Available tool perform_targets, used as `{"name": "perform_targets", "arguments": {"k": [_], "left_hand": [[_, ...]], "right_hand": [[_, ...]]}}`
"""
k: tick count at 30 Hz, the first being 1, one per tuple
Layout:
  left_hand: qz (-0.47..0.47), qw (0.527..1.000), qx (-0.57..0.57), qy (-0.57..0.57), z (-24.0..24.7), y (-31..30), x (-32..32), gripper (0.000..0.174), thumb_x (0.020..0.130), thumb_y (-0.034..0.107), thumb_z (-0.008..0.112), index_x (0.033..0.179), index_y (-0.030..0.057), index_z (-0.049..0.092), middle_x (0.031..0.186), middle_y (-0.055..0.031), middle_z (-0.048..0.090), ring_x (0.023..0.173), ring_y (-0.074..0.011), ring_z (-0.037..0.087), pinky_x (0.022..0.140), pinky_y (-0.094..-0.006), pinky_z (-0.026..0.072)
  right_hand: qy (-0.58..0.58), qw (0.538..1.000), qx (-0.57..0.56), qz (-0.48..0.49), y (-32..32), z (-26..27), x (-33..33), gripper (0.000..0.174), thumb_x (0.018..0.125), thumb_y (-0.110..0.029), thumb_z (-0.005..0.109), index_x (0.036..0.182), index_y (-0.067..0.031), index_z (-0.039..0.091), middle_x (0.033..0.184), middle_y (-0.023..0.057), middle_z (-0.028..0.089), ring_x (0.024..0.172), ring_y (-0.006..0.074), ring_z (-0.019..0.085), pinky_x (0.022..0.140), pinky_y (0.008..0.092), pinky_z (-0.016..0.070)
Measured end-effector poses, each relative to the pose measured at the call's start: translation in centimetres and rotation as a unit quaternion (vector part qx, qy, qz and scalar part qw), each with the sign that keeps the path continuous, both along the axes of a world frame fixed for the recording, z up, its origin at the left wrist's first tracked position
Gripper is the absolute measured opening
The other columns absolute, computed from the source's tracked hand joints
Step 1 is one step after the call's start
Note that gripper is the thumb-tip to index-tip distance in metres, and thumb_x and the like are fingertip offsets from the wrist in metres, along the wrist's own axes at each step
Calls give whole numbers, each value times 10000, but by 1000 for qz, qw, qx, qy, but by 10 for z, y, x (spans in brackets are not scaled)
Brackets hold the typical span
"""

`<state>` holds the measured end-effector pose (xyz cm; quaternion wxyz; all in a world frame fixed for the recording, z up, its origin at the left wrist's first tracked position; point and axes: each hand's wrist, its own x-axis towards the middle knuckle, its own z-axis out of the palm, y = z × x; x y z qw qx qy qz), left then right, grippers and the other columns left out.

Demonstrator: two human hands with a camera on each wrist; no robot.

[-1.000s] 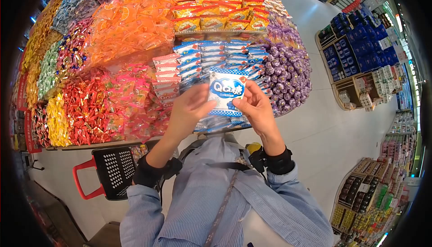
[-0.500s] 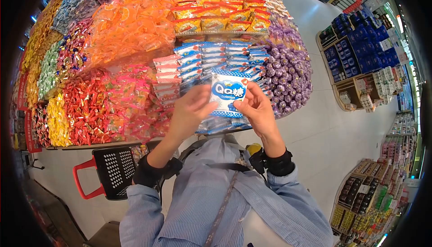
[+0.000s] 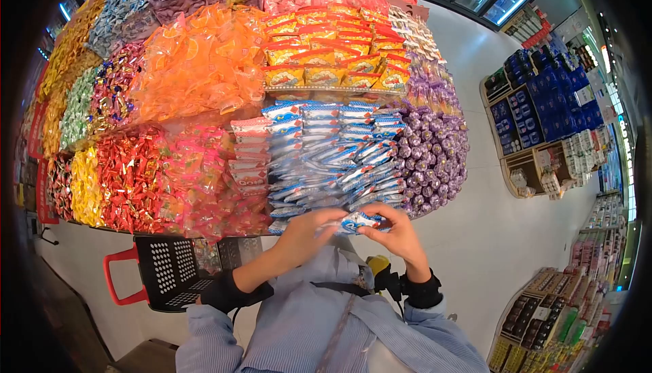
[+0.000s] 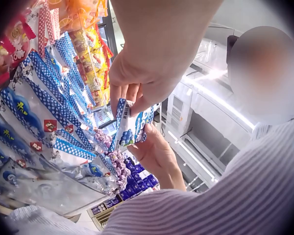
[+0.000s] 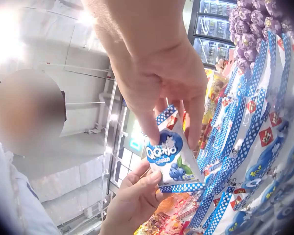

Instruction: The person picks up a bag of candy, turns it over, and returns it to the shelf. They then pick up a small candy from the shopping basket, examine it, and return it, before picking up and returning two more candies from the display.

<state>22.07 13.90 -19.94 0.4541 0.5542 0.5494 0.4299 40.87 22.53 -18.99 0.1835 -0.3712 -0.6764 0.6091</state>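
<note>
The small candy packet (image 5: 174, 159) hangs between the person's two hands, the left hand (image 3: 305, 234) pinching one end and the right hand (image 3: 401, 237) the other. It looks light and soft, its slick wrapper likely to slide or crumple; I'd take it by the flat dotted end seams, sparing the plump middle. Just beyond both hands lie matching blue-and-white packets (image 3: 326, 152), with purple sweets (image 3: 431, 155) past the right and a black basket (image 3: 163, 271) out beside the left.
</note>
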Motion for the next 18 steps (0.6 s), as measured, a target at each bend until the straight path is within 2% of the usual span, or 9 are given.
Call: {"name": "perform_targets", "arguments": {"k": [2, 5, 10, 13, 14, 16, 18], "left_hand": [[5, 1000, 2, -28, 2, 2, 7, 270, 775, 30, 526, 1044, 14, 531, 976, -117, 576, 898, -196, 564, 754, -282, 445], [0, 1000, -7, -19, -7, 8, 16, 265, 759, 15, 570, 1023, 14, 551, 965, -108, 598, 860, -183, 589, 747, -268, 462], [-28, 997, -56, -34, -8, 17, 28, 295, 756, 87, 599, 1041, 36, 548, 979, -99, 593, 867, -188, 585, 755, -275, 461], [-2, 997, 33, 63, -2, 32, 21, 275, 744, 122, 587, 1006, 48, 554, 931, -114, 574, 831, -234, 564, 716, -309, 442], [20, 996, 30, 80, 6, 39, 13, 270, 734, 143, 600, 988, 63, 554, 923, -109, 564, 842, -250, 547, 711, -321, 439], [83, 964, 125, 218, -1, 55, -3, 266, 728, 108, 584, 984, 50, 541, 892, -113, 555, 848, -263, 533, 695, -329, 438], [112, 942, 180, 259, -6, 70, -13, 239, 714, 76, 589, 945, 39, 538, 881, -117, 557, 837, -282, 524, 694, -335, 436]], "right_hand": [[-40, 999, 24, 20, 1, -1, 5, 298, 703, -118, 671, 983, -59, 585, 907, 27, 592, 817, 105, 541, 670, 253, 444], [-52, 998, -3, 29, 9, 0, 12, 295, 705, -122, 671, 977, -48, 585, 915, 31, 592, 813, 111, 540, 668, 254, 440], [-48, 998, -16, 33, 17, -5, 29, 247, 720, -75, 655, 943, 2, 581, 799, 23, 584, 728, 61, 516, 604, 201, 430], [-26, 999, -37, -24, 30, 0, 42, 218, 719, -51, 651, 914, 14, 579, 793, 15, 569, 717, 49, 502, 593, 193, 421], [-36, 999, 6, -38, 39, 1, 46, 189, 719, -29, 645, 887, 18, 570, 787, 4, 553, 690, 37, 483, 584, 186, 410], [17, 997, 39, -65, 58, 10, 47, 168, 723, -23, 639, 867, 13, 561, 780, -1, 542, 675, 34, 469, 580, 187, 404], [24, 994, 71, -81, 78, 22, 45, 157, 728, -16, 630, 862, 5, 551, 770, 0, 535, 664, 33, 460, 584, 187, 402]]}}
